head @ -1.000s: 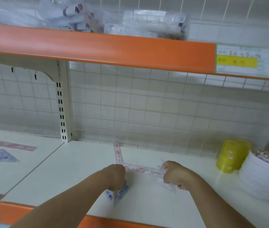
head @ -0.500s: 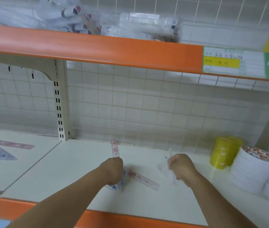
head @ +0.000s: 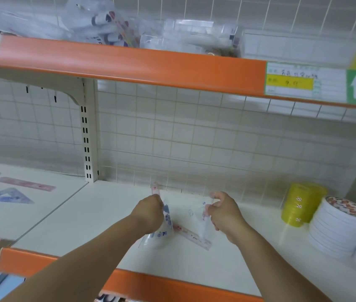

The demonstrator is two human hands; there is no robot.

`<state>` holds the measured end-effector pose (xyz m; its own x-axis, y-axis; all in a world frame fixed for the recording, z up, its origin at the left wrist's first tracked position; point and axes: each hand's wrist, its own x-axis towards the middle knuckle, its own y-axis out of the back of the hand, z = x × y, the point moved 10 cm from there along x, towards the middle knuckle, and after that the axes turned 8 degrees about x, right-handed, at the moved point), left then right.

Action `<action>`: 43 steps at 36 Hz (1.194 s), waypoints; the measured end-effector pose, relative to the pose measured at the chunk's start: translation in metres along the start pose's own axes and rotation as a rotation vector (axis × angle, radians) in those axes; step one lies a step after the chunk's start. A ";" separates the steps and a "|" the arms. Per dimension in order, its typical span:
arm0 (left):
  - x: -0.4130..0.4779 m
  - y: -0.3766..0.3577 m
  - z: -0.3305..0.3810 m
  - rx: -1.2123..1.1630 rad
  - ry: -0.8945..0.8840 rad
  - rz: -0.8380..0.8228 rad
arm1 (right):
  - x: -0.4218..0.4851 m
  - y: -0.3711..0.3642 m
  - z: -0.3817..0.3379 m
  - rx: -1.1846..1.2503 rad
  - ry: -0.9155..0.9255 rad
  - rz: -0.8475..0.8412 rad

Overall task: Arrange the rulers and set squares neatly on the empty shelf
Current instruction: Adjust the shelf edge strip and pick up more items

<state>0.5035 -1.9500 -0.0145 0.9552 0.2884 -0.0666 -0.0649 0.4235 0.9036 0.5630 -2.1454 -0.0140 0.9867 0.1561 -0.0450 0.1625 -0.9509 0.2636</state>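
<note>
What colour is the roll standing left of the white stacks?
Yellow; the roll shows best in the head view.

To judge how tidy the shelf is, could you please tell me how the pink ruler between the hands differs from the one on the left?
The middle ruler lies slanted across the shelf; the left ruler runs nearly along the back wall. The middle ruler is partly under clear pieces gripped by the left hand and right hand; the left ruler lies uncovered. Both are pink and lie flat.
</note>
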 end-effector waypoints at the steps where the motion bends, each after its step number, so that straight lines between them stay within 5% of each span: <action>1: -0.001 0.001 0.001 -0.005 0.004 0.002 | 0.000 0.000 -0.001 0.002 0.001 0.000; 24: -0.015 0.011 -0.020 -0.242 0.095 0.080 | -0.013 -0.011 -0.007 0.125 -0.039 0.008; 43: -0.069 0.132 -0.260 -0.317 0.249 0.240 | -0.064 -0.241 -0.082 0.266 0.034 -0.019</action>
<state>0.3539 -1.6902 -0.0006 0.8068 0.5907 -0.0061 -0.3972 0.5501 0.7345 0.4606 -1.9038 0.0047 0.9837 0.1791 -0.0137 0.1791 -0.9838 0.0002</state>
